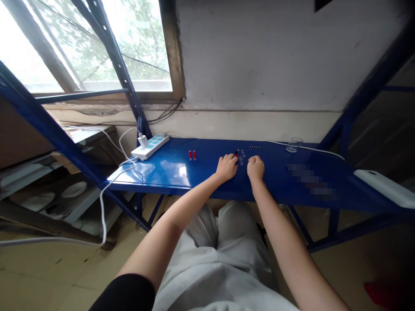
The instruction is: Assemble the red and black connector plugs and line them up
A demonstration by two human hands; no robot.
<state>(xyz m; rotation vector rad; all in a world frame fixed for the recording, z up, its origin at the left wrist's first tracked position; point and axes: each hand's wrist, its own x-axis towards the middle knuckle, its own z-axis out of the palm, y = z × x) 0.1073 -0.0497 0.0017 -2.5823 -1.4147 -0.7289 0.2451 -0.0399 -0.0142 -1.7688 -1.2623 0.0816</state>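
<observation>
My left hand (227, 167) rests on the blue table (207, 181), fingers bent over a small red and dark piece (236, 154) that shows at the fingertips and is partly covered. Just to its right, my right hand (256, 167) is closed, thumb side up; whatever its fingers hold is hidden. Between the hands lie several small clear pieces (241, 159). Behind my right hand several tiny metal pieces (254, 148) form a row. Farther left, two red cylinders (192, 155) with pale lower ends stand side by side.
A white power strip (151, 147) with a plug and cable sits at the table's left back. Toward the right back is a clear glass cup (294, 144), beside a white cable. A white object (385, 188) lies at the right end. Blue frame posts rise at both sides.
</observation>
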